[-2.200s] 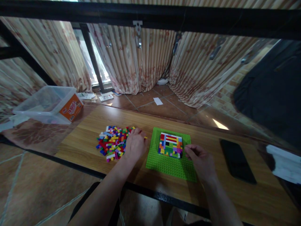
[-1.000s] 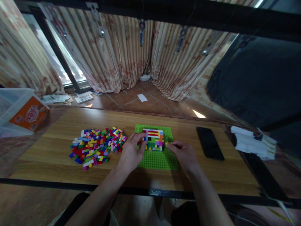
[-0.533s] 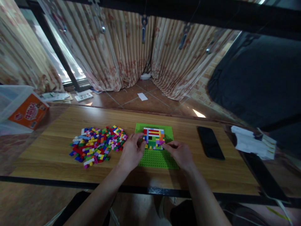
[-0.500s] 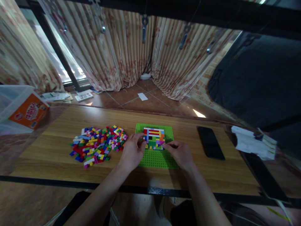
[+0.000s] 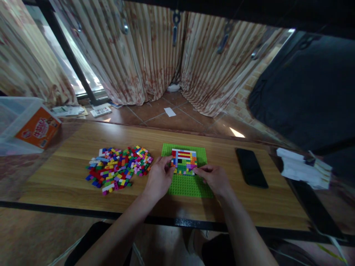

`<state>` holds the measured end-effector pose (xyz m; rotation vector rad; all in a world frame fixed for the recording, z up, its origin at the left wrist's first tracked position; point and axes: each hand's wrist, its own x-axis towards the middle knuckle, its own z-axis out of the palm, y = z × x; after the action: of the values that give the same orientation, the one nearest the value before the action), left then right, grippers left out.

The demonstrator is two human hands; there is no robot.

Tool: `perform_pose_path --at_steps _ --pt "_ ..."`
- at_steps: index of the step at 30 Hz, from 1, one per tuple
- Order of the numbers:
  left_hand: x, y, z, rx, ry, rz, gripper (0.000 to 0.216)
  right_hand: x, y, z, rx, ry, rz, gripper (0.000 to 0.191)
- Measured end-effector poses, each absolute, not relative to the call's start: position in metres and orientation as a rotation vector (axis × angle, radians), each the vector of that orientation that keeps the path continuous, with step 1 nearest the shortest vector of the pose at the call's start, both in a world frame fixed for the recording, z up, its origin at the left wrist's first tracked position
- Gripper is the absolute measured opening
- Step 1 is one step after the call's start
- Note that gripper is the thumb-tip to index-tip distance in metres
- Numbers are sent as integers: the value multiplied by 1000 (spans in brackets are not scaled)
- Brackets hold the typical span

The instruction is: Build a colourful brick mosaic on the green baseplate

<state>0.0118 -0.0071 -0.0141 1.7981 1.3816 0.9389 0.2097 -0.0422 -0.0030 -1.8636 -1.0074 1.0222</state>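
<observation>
A green baseplate (image 5: 188, 186) lies on the wooden table (image 5: 69, 173). On its far half sits a flat block of multicoloured bricks (image 5: 184, 160). My left hand (image 5: 159, 176) rests at the block's left edge, fingers curled against it. My right hand (image 5: 213, 177) is at the block's near right corner, thumb and fingers pinched together; what they hold is hidden. A loose pile of coloured bricks (image 5: 119, 168) lies to the left of my left hand.
A black phone (image 5: 251, 167) lies right of the baseplate. White folded cloth (image 5: 302, 168) sits at the far right. A clear plastic box with an orange label (image 5: 26, 125) stands at the far left. Curtains hang behind the table.
My left hand left the brick pile and came to the block's left edge. My right hand moved in to the block's near right corner. The view shifted slightly.
</observation>
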Motion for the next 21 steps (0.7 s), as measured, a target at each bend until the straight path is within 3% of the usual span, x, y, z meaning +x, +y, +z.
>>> perform_pose_path --at_steps 8,15,21 --pt "9 -6 -17 1829 1355 978 31 212 -48 -8 -1889 -1194 880 41" --pt "6 -2 -15 1823 1321 972 28 222 -43 -4 -1785 -825 931 61" --pt "0 0 -15 1750 1316 981 28 216 -39 -5 -1717 -821 751 52"
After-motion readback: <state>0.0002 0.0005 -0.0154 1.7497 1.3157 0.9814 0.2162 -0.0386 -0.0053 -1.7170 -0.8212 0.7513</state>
